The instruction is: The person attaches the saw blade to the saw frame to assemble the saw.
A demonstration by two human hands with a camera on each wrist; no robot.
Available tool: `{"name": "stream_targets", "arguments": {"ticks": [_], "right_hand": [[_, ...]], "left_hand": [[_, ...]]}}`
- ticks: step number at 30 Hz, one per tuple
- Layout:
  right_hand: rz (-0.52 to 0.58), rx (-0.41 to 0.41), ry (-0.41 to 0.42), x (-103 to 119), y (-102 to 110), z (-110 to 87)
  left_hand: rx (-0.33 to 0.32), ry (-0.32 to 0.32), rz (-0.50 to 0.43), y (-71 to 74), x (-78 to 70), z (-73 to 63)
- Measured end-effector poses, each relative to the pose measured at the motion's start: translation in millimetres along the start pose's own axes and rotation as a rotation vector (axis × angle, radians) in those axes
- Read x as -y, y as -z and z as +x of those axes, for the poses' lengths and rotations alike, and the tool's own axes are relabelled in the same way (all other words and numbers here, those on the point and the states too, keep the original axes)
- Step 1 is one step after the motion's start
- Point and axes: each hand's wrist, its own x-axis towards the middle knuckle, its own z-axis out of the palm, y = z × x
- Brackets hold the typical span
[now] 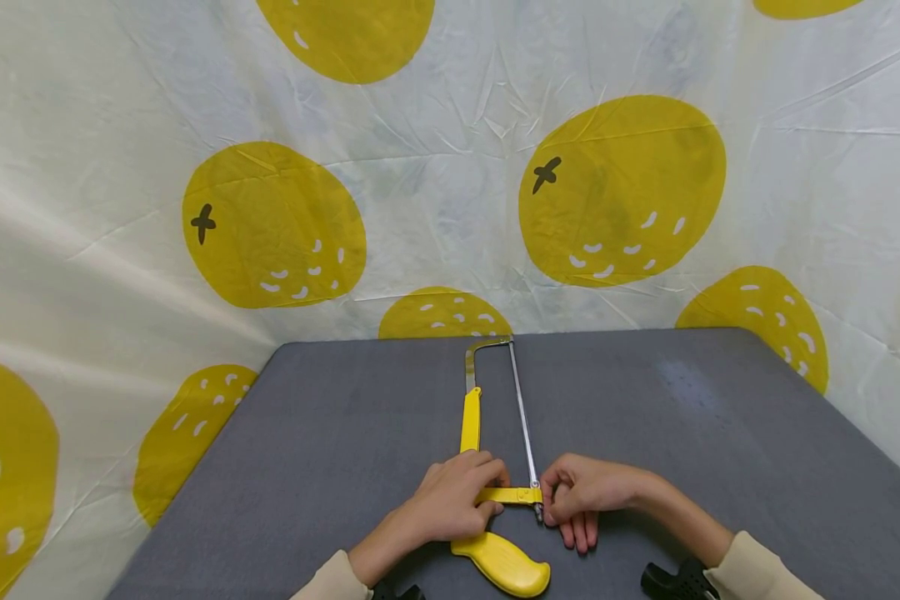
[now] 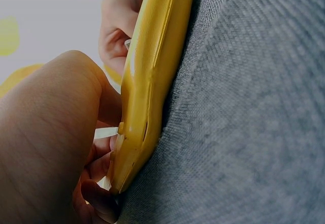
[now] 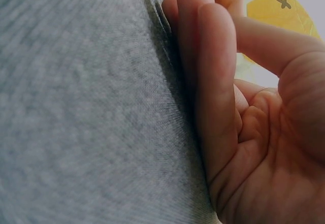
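Note:
A hacksaw (image 1: 502, 567) with a yellow handle and frame lies flat on the grey table, its thin silver blade (image 1: 523, 408) along the right side. My left hand (image 1: 457, 496) grips the yellow frame just above the handle, thumb and fingers around the crosspiece. At the blade's near end, my right hand (image 1: 588, 492) pinches the small metal tension screw (image 1: 538, 512); its fingertips partly hide it. The left wrist view shows the yellow handle (image 2: 147, 82) close up. In the right wrist view, the outer fingers (image 3: 218, 66) stretch along the cloth, and the screw is hidden.
Grey cloth covers the table (image 1: 330, 433). A white sheet (image 1: 435, 217) printed with yellow fruit hangs behind and around it. Black wrist straps (image 1: 678, 581) sit by the cream sleeves (image 1: 761, 571) at the near edge.

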Motion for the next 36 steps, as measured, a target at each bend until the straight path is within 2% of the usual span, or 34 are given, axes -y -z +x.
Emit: {"name": "stream_targets", "arguments": {"ticks": [15, 36], "right_hand": [[-0.022, -0.019, -0.050, 6.0, 1.6, -0.2], [-0.036, 0.014, -0.007, 6.6, 4.6, -2.3]], "left_hand": [[-0.002, 0.012, 0.006, 0.6, -1.0, 3.3], [-0.002, 0.015, 0.006, 1.3, -1.8, 5.2]]}}
